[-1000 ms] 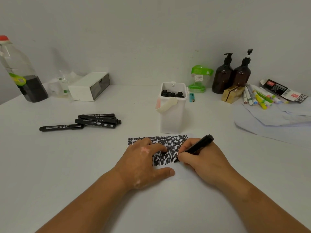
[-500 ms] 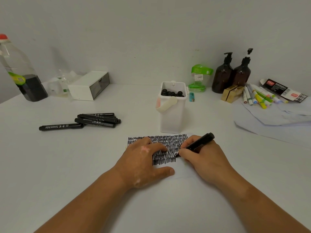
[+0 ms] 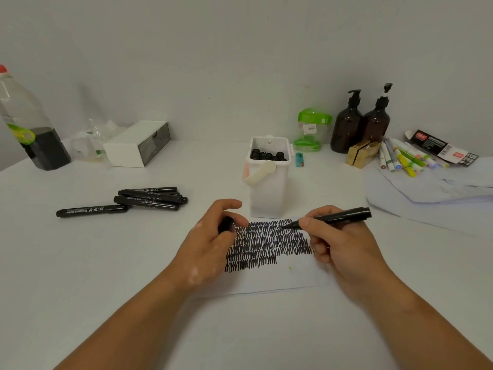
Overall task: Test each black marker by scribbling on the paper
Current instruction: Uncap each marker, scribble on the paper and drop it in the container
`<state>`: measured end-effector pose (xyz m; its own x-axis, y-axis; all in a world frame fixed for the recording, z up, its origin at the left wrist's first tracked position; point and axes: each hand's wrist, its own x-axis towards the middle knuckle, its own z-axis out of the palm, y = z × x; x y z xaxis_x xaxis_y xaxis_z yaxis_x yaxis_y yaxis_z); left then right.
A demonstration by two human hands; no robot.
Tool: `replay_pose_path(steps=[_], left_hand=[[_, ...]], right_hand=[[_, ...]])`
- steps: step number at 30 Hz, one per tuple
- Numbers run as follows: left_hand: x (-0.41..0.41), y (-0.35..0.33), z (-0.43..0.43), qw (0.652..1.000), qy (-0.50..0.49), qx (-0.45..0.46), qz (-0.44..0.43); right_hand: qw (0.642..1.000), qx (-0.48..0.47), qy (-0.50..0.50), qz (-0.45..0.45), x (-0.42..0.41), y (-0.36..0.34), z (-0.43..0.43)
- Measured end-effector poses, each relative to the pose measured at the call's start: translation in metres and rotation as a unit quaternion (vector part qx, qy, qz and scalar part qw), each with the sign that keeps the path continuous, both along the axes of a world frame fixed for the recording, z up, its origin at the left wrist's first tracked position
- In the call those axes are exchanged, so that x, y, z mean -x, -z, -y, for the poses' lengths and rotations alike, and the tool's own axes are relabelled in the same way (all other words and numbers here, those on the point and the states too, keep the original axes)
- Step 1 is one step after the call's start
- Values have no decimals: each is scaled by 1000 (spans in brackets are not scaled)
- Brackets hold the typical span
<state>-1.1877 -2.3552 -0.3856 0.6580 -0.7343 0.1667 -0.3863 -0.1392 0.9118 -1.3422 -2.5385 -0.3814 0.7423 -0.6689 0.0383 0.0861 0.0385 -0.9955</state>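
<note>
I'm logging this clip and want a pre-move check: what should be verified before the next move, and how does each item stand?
The next move is probably recapping.
1. Right hand grips the marker: ok.
2. Marker tip is bare and points toward the left hand: ok.
3. Left hand holds a small black piece, likely the cap: ok.
4. Cap's open end faces the tip: cannot tell.
5. Scribbles show on the paper: ok.
6. Pot stands apart from both hands: ok.
</note>
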Motion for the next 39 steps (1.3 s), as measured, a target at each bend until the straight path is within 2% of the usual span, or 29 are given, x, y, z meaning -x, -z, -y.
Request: replay_pose_path(steps=[3, 7, 10, 17, 28, 31, 35, 39], left_hand=[[-1, 0, 0, 1000, -11, 11, -25], [-3, -1, 1, 993, -18, 48, -106], [-2, -2, 0, 994, -8, 33, -101], [2, -3, 1, 998, 37, 27, -34], [4, -1, 0, 992, 118, 32, -16], [6, 0, 1, 988, 131, 58, -52], [13, 2, 5, 973, 139, 94, -156], [18, 0, 7, 962, 136, 121, -202]], right_hand=[[1000, -12, -7, 17, -1, -3, -1], [992, -109, -39, 59, 0, -6, -3], [990, -121, -29, 69, -1, -6, -3], [995, -47, -37, 78, 3, -8, -1], [995, 18, -96, 35, 2, -7, -11], [994, 53, -91, 14, 4, -10, -12], [986, 136, -99, -14, 4, -10, -18], [987, 130, -93, 2, 0, -10, -25]])
